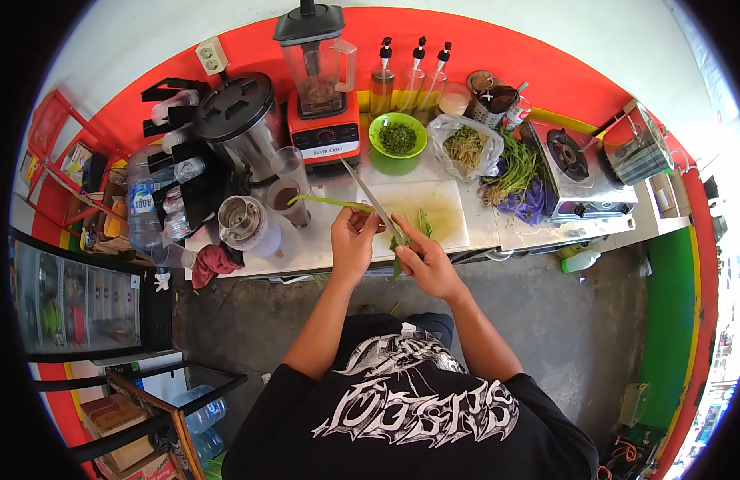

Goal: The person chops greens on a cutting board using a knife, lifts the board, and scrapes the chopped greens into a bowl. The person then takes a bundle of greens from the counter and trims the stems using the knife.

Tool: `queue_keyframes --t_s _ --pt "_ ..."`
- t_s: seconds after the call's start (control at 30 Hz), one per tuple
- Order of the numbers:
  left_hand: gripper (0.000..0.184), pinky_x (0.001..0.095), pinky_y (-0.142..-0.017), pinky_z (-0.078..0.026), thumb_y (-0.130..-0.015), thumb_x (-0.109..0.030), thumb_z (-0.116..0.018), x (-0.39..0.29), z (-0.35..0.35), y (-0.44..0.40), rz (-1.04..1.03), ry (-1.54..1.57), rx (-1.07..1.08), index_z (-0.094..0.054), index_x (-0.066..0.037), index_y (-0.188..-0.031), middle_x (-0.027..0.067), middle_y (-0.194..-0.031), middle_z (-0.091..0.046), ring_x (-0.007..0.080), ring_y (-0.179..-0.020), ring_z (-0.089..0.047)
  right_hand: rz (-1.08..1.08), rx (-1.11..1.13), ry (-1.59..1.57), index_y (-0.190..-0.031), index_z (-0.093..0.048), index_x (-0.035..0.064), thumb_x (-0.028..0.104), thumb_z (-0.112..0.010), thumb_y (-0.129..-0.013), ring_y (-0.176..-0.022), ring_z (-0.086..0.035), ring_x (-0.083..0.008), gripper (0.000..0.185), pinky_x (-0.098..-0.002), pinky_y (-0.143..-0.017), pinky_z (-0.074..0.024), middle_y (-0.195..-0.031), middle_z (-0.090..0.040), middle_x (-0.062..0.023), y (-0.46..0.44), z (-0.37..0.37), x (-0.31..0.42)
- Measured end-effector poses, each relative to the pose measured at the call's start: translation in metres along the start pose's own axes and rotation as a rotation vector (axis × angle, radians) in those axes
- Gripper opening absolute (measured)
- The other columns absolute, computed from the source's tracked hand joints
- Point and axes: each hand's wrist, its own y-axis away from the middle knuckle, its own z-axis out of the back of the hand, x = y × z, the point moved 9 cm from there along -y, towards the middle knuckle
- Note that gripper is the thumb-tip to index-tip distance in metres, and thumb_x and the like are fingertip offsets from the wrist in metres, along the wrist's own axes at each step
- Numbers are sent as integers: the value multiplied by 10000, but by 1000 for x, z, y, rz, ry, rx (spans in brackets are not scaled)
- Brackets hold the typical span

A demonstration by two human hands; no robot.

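My left hand [352, 246] pinches a long green stalk [326, 200] that sticks out to the left, over the counter. My right hand [424, 262] is closed around a knife [370, 192], its blade pointing up and to the left past my left fingers. Some green leaves [397, 268] hang at the right fingers; whether that hand grips them too is hard to see. Both hands are above the near edge of a white cutting board [448, 210], where a few bits of green lie. Behind the board, a green bowl [392, 164] contains chopped greens.
A red blender [323, 136], a steel pot [238, 128] and cups [291, 204] stand left. Pump bottles [410, 88] line the back. Right are a plastic bag [491, 152] of roots, a bunch of greens [515, 164] and a gas stove [582, 172].
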Motion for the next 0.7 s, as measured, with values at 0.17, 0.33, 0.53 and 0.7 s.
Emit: queue_keyframes --t_s 0.17,0.33,0.53,0.7 --pt "143 296 -785 -580 -985 -126 -660 -3 -1 -1 -25 34 4 -576 -19 -1032 57 -927 -671 123 -845 -669 15 -12 76 -1572 -332 103 156 -556 -1012 -552 -395 -99 606 -287 -548 -377 -595 -467 -4 4 1 5" --pt "168 295 -787 -578 -982 -159 -674 -1 -6 0 6 57 14 -570 -31 -1014 49 -929 -668 123 -851 -668 25 -44 102 -1578 -321 115 175 -563 -1009 -548 -387 -108 621 -298 -545 -369 -591 -460 -15 4 2 13" --pt "180 298 -801 -577 -979 -172 -680 -1 -15 3 7 63 39 -569 -36 -1014 42 -935 -670 122 -863 -666 36 -59 99 -1570 -340 114 184 -563 -1006 -553 -374 -115 610 -300 -542 -357 -594 -454 -24 6 7 8" --pt "157 312 -800 -584 -986 -135 -663 -2 -24 2 -10 68 31 -566 -17 -1020 70 -941 -672 135 -864 -667 26 -76 61 -1550 -380 102 168 -561 -1000 -554 -376 -116 582 -299 -543 -362 -598 -445 -33 5 16 -2"
